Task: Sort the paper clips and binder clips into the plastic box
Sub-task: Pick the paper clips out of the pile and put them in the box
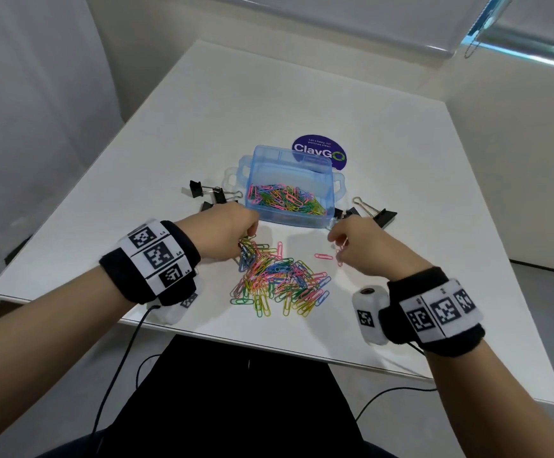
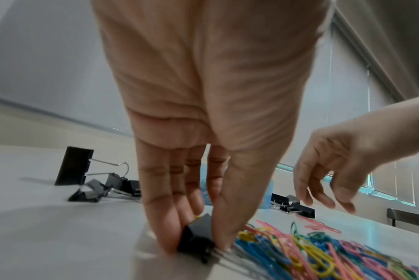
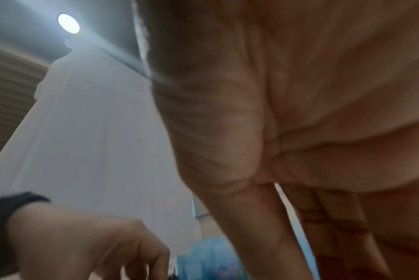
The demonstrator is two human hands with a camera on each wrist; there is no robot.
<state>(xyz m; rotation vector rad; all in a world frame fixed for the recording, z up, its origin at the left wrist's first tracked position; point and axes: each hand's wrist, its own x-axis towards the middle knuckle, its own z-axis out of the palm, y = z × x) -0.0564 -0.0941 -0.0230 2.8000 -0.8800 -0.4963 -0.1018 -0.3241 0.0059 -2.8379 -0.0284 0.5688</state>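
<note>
Blue plastic box (image 1: 330,193), coloured paper clips (image 1: 285,201) inside

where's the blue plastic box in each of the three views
Head: blue plastic box at centre, beyond the paper clip pile.
Left wrist: a blue sliver behind the left hand's fingers.
Right wrist: blurred blue patch at bottom centre.
Shared landmark: the left hand.

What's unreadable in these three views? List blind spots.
- Right hand contents: the head view shows only its back, the right wrist view is blurred, and the left wrist view shows curled fingers but no clip clearly.
- Black binder clip held by the left hand: hidden under that hand in the head view.
- Translucent blue plastic box: its far compartment is too glary to read.
</note>
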